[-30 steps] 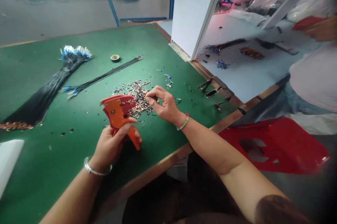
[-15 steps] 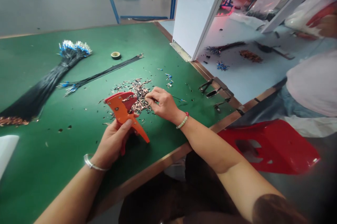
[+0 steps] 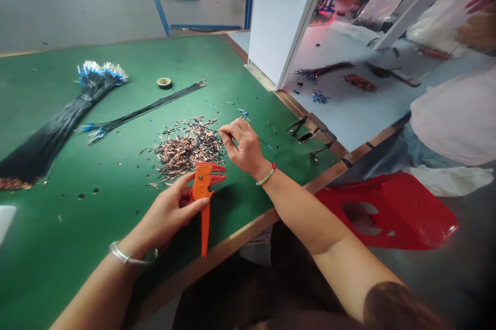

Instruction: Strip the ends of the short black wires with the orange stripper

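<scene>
My left hand (image 3: 180, 206) is wrapped round an orange and red wire stripper (image 3: 202, 190), its jaws pointing right and its handle down towards the table's front edge. Right of the jaws and a little above them, my right hand (image 3: 242, 146) is closed in a pinch. A thin black wire (image 3: 264, 142) with a blue end sticks out behind that hand; its part inside the fingers is hidden. A pile of short copper and black wire scraps (image 3: 186, 149) lies just beyond the stripper, left of my right fingertips.
On the green table (image 3: 127, 247) lie a thick bundle of black wires (image 3: 58, 123), a thinner wire bundle (image 3: 143, 110) and a tape roll (image 3: 165, 83). Loose blue terminals (image 3: 243, 113) lie beyond my right hand. A white post (image 3: 287, 25), metal clamp (image 3: 312, 131) and red stool (image 3: 391, 211) stand right.
The wire stripper has moved right and towards me, off the scrap pile, and has turned more upright. My right hand has shifted slightly right over the table, still pinched. The view has swung slightly.
</scene>
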A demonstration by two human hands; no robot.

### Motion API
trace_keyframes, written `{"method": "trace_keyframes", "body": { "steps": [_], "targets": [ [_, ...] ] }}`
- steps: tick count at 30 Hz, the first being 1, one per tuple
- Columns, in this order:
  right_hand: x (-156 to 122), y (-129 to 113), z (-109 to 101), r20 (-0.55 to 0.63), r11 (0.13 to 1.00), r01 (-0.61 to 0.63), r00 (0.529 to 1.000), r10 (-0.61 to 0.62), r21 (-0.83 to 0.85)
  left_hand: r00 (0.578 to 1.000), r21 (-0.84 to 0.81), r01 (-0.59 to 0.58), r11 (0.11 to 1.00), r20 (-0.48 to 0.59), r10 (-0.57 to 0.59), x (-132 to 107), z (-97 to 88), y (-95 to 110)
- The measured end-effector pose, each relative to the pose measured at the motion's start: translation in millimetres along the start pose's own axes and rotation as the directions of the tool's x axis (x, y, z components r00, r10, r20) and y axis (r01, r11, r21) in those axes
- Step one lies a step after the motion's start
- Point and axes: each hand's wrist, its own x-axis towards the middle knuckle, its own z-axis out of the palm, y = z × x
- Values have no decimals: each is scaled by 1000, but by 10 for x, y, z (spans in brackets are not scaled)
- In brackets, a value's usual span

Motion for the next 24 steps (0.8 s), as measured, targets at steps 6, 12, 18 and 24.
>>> {"method": "trace_keyframes", "body": {
  "steps": [6,12,18,24],
  "targets": [
    [-30,-59,17,45,993,115,992,-115,12,811,583,-185,791,-364,458,-26,-93,-77],
    [-89,-148,75,207,966,257,944,-256,21,608,550,-267,791,-540,581,37,-141,-90],
    [-114,-221,88,284,929,369,890,-357,10,583,556,-302,775,-535,611,97,-161,-120],
    [-96,-188,119,298,930,363,896,-329,-65,637,476,-349,808,-512,576,76,-141,-88]
  ]
}}
